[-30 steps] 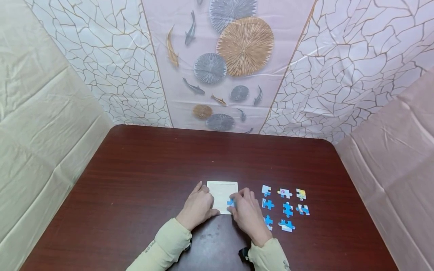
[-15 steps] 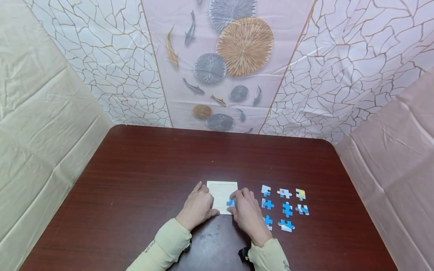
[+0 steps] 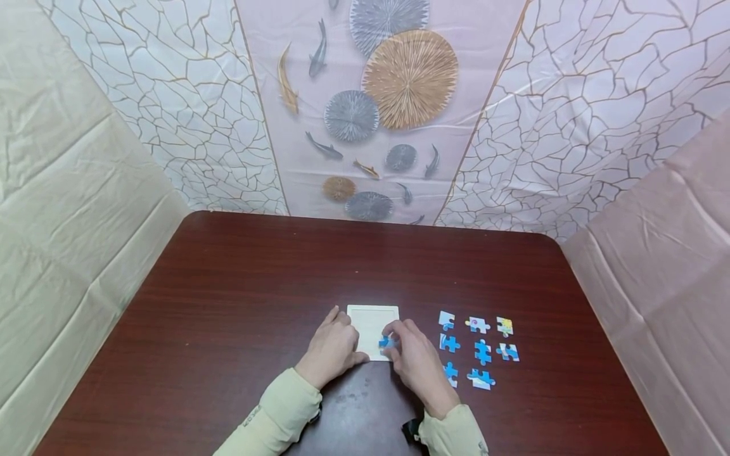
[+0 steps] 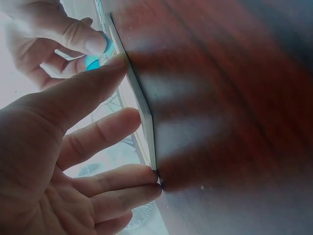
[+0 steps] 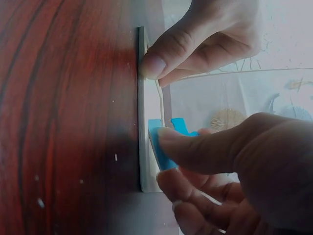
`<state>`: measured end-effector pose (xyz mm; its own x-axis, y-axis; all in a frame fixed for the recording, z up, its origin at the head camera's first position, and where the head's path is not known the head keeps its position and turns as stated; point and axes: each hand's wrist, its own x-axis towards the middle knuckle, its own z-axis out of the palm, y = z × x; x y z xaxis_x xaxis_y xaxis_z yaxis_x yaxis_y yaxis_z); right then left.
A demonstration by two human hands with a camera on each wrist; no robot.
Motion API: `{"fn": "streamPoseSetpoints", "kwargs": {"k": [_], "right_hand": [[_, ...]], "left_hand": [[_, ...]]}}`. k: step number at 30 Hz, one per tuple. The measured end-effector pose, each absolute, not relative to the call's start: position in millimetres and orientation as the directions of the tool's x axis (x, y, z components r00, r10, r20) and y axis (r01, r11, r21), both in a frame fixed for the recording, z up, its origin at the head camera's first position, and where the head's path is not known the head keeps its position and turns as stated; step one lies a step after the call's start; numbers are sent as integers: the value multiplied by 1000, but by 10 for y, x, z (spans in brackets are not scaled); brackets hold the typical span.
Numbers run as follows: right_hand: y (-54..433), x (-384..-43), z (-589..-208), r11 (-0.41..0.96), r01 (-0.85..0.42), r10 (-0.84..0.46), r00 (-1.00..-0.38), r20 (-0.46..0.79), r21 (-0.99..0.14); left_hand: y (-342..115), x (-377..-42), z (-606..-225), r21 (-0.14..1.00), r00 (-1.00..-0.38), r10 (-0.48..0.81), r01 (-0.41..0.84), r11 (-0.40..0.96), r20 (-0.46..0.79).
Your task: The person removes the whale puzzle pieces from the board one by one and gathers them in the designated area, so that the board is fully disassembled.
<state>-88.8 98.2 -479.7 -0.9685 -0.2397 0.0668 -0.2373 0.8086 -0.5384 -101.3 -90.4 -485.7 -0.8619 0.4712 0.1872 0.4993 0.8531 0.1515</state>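
Note:
A white square puzzle tray (image 3: 369,321) with a raised rim lies on the table before me. My left hand (image 3: 332,347) grips its near left corner, thumb on the front rim and fingers along the left side. Over the tray's near right part, my right hand (image 3: 420,365) pinches a blue jigsaw piece (image 3: 384,342) between thumb and fingers. In the right wrist view the piece (image 5: 155,141) stands tilted, its lower edge right at the tray's inside; the thumb covers part of it. The left wrist view shows the left fingertips against the tray's pale edge (image 4: 143,105).
Several loose jigsaw pieces lie in rough rows right of the tray, among them a yellow one (image 3: 504,326), a white one with a pink swirl (image 3: 478,325) and a blue one (image 3: 483,352). The right forearm partly covers the nearest left one (image 3: 450,373). Patterned cloth walls surround the dark table (image 3: 256,272).
The right fingers have shifted slightly left and spread a little, and the blue jigsaw piece has moved slightly left with them. The left hand holds its place on the tray.

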Motion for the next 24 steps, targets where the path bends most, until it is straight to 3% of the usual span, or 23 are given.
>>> {"fn": "streamPoseSetpoints", "kwargs": {"k": [9, 16, 24], "right_hand": [[1029, -831, -4740, 740, -282, -255, -958, 134, -611], [1305, -794, -4600, 733, -250, -137, -965, 223, -632], [1878, -707, -4518, 743, -273, -17, -921, 390, -611]], "left_hand": [[-900, -1022, -4870, 155, -862, 472, 500, 852, 186], [-899, -1019, -4852, 149, -863, 471, 498, 854, 180], [-902, -1003, -4840, 159, -862, 467, 498, 852, 197]]}}
